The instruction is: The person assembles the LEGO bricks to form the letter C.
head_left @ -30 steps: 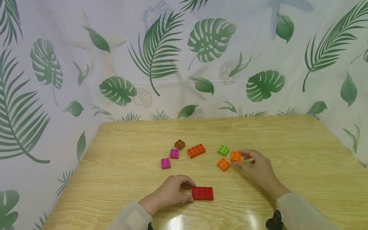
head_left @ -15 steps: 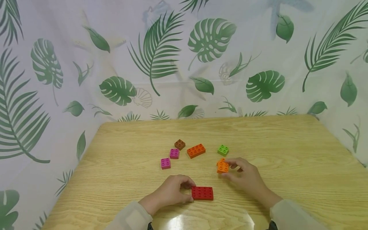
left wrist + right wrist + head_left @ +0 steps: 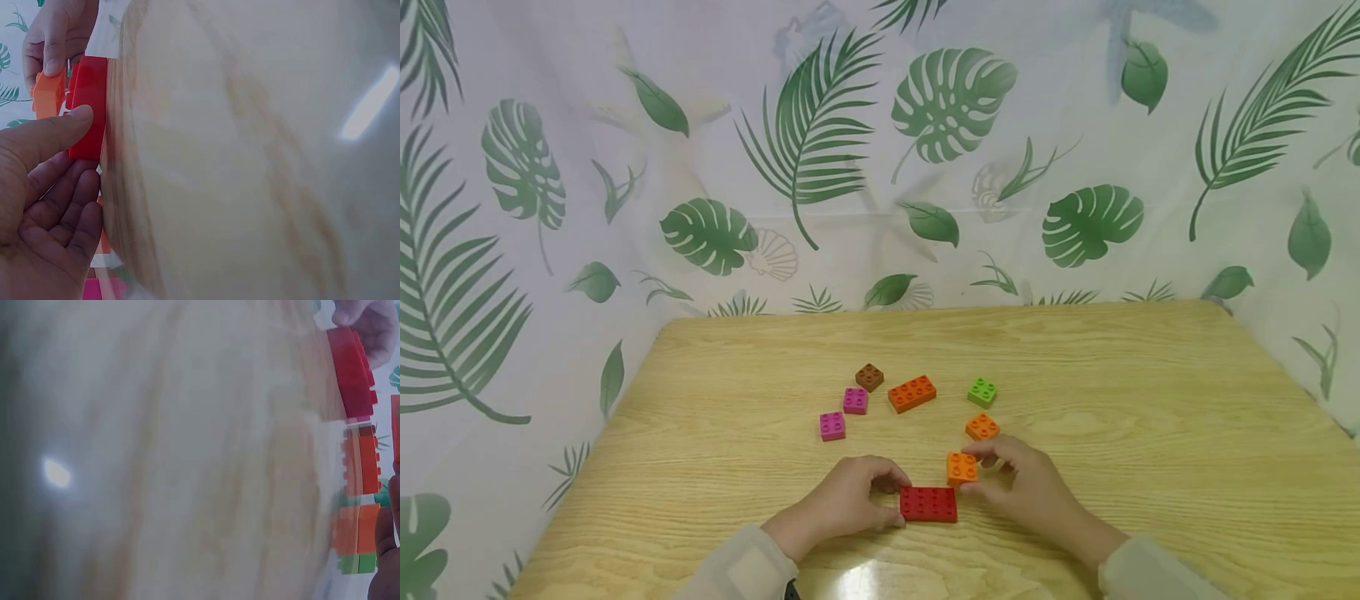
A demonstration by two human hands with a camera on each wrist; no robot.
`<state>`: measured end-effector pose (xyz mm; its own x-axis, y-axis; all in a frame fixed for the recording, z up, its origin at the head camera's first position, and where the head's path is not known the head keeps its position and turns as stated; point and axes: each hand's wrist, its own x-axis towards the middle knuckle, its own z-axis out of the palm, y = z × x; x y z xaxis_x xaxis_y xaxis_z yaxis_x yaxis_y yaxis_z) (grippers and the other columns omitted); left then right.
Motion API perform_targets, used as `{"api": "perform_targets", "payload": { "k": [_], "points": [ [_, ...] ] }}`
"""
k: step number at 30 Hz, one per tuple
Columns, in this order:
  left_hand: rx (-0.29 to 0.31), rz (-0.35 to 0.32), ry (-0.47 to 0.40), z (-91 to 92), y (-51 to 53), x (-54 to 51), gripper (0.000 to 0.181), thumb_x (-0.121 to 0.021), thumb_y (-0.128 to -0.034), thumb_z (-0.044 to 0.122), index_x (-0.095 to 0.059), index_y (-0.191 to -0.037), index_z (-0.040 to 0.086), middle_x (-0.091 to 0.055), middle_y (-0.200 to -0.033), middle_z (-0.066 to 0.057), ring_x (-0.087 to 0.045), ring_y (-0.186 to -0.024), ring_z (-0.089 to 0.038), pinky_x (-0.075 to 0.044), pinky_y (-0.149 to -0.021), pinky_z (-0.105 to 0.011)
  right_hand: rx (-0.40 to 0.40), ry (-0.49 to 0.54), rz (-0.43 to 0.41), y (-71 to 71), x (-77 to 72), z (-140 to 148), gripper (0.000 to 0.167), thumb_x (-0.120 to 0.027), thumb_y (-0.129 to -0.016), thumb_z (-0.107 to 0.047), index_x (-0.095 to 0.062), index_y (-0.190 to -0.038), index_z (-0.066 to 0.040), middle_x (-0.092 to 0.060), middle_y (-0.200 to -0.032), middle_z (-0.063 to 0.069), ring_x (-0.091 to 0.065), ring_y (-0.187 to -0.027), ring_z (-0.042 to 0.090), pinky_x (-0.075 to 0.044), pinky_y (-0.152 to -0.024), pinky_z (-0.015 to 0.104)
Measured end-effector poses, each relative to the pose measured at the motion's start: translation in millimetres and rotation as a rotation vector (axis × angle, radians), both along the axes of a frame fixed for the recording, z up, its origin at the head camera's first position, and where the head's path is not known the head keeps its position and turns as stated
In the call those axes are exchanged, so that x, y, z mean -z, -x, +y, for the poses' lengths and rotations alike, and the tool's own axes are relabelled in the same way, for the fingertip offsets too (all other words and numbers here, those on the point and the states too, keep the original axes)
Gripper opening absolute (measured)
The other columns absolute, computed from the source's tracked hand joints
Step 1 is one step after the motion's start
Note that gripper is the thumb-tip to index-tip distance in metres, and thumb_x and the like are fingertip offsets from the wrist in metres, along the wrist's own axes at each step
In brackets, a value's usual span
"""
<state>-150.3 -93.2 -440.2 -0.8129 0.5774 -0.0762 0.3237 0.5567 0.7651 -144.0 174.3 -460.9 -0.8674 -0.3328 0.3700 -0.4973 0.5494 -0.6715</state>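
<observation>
The left hand (image 3: 847,501) grips the left end of a red brick (image 3: 928,505) on the table, thumb at the near side. In the left wrist view the thumb of that hand (image 3: 50,181) presses the red brick (image 3: 91,109). Between thumb and fingers the right hand (image 3: 1037,492) pinches a light orange brick (image 3: 962,468), held just behind the right end of the red one. The left wrist view shows this orange brick (image 3: 49,95) raised beside the red brick's studs, apart from them. At the right edge of the right wrist view, the right hand (image 3: 389,550) is partly cut off.
Behind the hands lie a second light orange brick (image 3: 982,427), a green brick (image 3: 982,392), a long dark orange brick (image 3: 912,394), a brown brick (image 3: 869,377) and two magenta bricks (image 3: 855,401). A leaf-patterned cloth (image 3: 850,275) hangs behind the wooden table (image 3: 715,358).
The right hand has carried the light orange brick left and nearer, passing over the other light orange brick, to the red brick. The left hand has stayed in place.
</observation>
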Motion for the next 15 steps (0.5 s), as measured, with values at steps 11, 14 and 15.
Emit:
{"api": "perform_targets", "payload": {
  "k": [11,14,15],
  "points": [
    [0.003,-0.004,0.000,0.1,-0.4,-0.4,0.031,-0.082,-0.0749,0.015,-0.069,-0.102,0.014,-0.064,-0.098,0.012,-0.058,-0.092,-0.004,-0.047,-0.085,-0.023,-0.091,-0.019,-0.056,-8.0,1.5,-1.8,0.036,-0.078,-0.078,-0.037,-0.066,-0.109,-0.022,-0.058,-0.094,-0.017,-0.054,-0.081,0.009,-0.048,-0.067,0.025],
    [0.002,-0.003,0.000,0.1,-0.3,-0.5,0.030,-0.082,-0.0751,0.015,-0.069,-0.102,0.014,-0.064,-0.098,0.012,-0.058,-0.092,-0.004,-0.047,-0.085,-0.023,-0.103,-0.021,-0.063,-9.6,1.4,-1.4,0.036,-0.078,-0.078,-0.037,-0.066,-0.109,-0.024,-0.058,-0.095,-0.017,-0.054,-0.081,0.009,-0.048,-0.067,0.025],
    [0.002,-0.002,0.001,0.1,-0.3,-0.6,0.030,-0.082,-0.0751,0.015,-0.069,-0.102,0.014,-0.064,-0.098,0.012,-0.058,-0.092,-0.004,-0.047,-0.085,-0.023,-0.107,-0.024,-0.060,-9.9,1.5,-1.2,0.036,-0.078,-0.078,-0.037,-0.066,-0.109,-0.024,-0.059,-0.095,-0.017,-0.055,-0.081,0.009,-0.048,-0.067,0.025]
  ]
}}
